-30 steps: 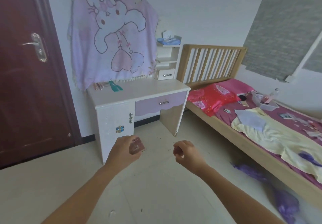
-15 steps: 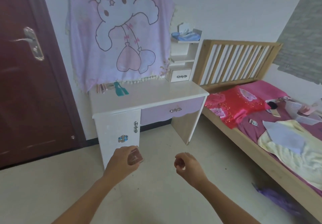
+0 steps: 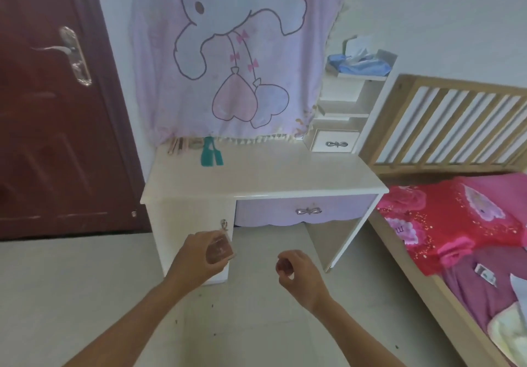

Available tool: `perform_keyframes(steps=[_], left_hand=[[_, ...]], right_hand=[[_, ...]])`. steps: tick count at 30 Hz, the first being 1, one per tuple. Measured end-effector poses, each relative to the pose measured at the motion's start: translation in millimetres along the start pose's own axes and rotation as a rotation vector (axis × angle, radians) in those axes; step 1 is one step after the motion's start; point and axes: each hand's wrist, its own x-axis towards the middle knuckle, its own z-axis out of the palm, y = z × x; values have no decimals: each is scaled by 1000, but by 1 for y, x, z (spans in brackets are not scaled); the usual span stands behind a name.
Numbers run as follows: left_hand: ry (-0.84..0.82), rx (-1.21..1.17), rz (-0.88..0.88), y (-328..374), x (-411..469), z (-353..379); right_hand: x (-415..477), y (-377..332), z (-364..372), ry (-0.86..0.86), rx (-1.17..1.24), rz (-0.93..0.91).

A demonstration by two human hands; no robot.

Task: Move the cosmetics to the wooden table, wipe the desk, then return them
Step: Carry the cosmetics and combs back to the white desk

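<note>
Left hand [image 3: 196, 258] grips compact [image 3: 220, 249]; right hand [image 3: 299, 274] curled.

A small square cosmetic case [image 3: 220, 249], brownish-pink and glossy, sits tilted in the left hand [image 3: 196, 255], in front of the white table [image 3: 285, 175]. At the table's back left lie a teal item [image 3: 211, 152] and slim pinkish sticks [image 3: 177, 145].

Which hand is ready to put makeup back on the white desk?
Left. The left hand grips the reddish compact just in front of the desk. The right hand is curled, with nothing clearly in it.
</note>
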Motion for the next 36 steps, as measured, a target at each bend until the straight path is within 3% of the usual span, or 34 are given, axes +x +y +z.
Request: perform_keyframes(steps=[6, 16, 29, 36], left_hand=[[31, 17, -93, -40, 71, 3], [95, -20, -142, -93, 238, -5], [44, -56, -256, -146, 356, 21], [34, 125, -331, -163, 451, 43]], right_hand=[[93, 24, 14, -109, -13, -23], [287, 26, 21, -94, -14, -66], [433, 44, 60, -295, -68, -127], [536, 54, 81, -350, -18, -193]])
